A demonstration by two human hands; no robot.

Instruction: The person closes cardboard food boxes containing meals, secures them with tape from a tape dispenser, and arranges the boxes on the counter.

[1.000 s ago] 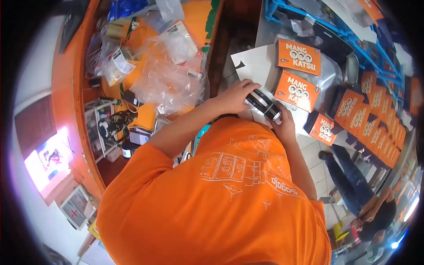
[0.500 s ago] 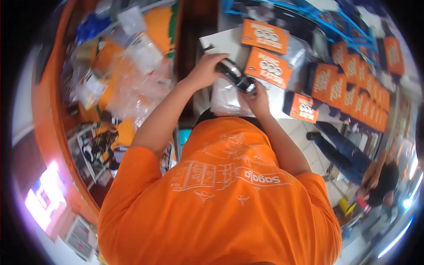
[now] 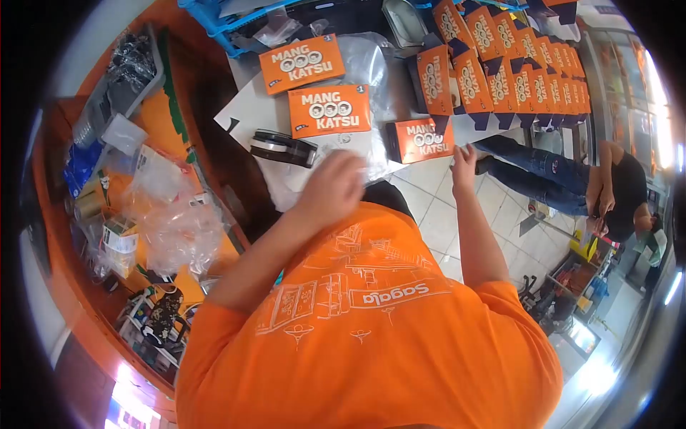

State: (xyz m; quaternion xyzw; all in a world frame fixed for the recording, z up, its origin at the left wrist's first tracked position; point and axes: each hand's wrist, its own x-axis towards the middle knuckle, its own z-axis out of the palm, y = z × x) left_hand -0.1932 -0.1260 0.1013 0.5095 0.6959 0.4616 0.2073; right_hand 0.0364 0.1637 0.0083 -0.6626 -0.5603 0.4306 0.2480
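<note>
My left hand (image 3: 334, 187) hovers over the near edge of the white table (image 3: 246, 107), slightly blurred, with loosely curled fingers and nothing visible in them. To its upper left lies a black cylinder with pale bands (image 3: 284, 147); the hand is apart from it. My right hand (image 3: 464, 163) reaches forward, its fingertips closed at the right edge of a small orange "Mang Katsu" box (image 3: 424, 141) on the table's near edge. Between the hands and farther back lie two larger orange boxes, one nearer (image 3: 329, 111) and one behind it (image 3: 302, 63), beside clear plastic (image 3: 368, 68).
Rows of orange boxes (image 3: 471, 79) stand at the back right. A blue crate (image 3: 214, 25) and a metal tray (image 3: 404, 21) are at the back. Plastic bags (image 3: 179, 229) cover the left counter. At right, another person (image 3: 611, 179) is near the tiled floor (image 3: 507, 207).
Both hands have let go of the black cylinder, which now lies on the table. My right hand has moved right to the small box, and the view has shifted.
</note>
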